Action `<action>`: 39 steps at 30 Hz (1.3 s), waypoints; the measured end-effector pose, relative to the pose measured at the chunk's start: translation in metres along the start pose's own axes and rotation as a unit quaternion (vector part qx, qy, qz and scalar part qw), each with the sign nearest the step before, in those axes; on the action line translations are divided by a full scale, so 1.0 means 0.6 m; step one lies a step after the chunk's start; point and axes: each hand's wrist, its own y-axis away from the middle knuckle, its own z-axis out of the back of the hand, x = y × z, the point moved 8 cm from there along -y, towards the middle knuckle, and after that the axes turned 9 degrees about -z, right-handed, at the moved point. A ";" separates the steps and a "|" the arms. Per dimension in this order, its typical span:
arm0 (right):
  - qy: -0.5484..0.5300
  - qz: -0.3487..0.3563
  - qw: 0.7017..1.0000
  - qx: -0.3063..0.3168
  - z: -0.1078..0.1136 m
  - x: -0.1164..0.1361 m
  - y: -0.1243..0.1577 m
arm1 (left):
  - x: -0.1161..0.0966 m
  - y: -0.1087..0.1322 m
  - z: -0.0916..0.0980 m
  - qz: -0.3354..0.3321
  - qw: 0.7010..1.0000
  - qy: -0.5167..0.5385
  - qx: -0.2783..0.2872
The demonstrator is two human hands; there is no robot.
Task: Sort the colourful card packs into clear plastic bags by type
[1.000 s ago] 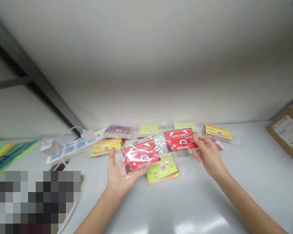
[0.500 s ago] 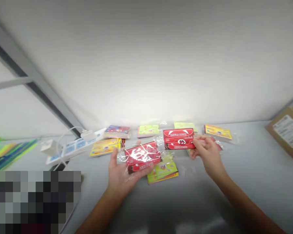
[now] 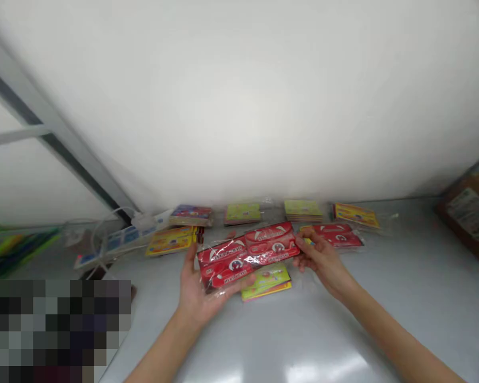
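Observation:
My left hand [image 3: 197,295] lies palm up under a red card pack in clear wrap [image 3: 222,262], with its thumb and fingertips curled onto the pack's edges. My right hand [image 3: 321,259] pinches the right end of a second red pack [image 3: 272,243]. That pack's left end overlaps the first one. Both packs hover just above a green and yellow pack [image 3: 265,280] that lies on the grey table [image 3: 303,340].
More wrapped packs lie along the wall: a yellow one [image 3: 171,239], a blue one [image 3: 191,214], green ones [image 3: 242,213] [image 3: 302,208], an orange one [image 3: 356,214] and a red one [image 3: 337,234]. A power strip with cables [image 3: 115,239] is at left, a cardboard box [image 3: 469,213] at right.
My right hand has carried its red pack left and down until it overlaps the pack in my left hand. My left hand has stayed almost where it was.

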 end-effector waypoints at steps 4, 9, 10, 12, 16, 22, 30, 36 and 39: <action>0.081 0.002 0.995 0.052 -0.028 -0.012 0.005 | 0.012 0.002 -0.007 0.005 1.000 -0.009 0.001; 0.226 0.042 0.966 0.120 -0.066 -0.009 0.025 | 0.037 0.006 -0.009 0.043 0.999 -0.011 0.009; 0.235 0.049 0.963 0.122 -0.068 -0.008 0.027 | 0.038 0.006 -0.009 0.046 0.999 -0.010 0.010; 0.228 0.053 0.966 0.107 -0.065 -0.006 0.026 | 0.038 0.007 -0.007 0.049 0.999 -0.009 0.009; 0.171 0.057 0.983 0.030 -0.030 -0.007 0.009 | 0.019 0.003 -0.004 0.021 1.000 -0.008 0.004; 0.233 0.091 0.964 -0.090 0.021 -0.009 -0.010 | -0.014 0.000 -0.010 -0.030 0.999 -0.010 0.020; 0.425 0.129 0.896 -0.017 -0.014 -0.043 -0.010 | -0.018 -0.002 -0.010 -0.043 0.999 -0.007 0.019; 0.388 0.087 0.917 -0.013 -0.008 -0.050 -0.019 | -0.018 -0.003 -0.001 -0.043 0.999 0.000 -0.010; 0.363 0.051 0.930 -0.031 0.006 -0.055 -0.026 | -0.022 -0.004 0.001 -0.060 0.998 0.003 -0.027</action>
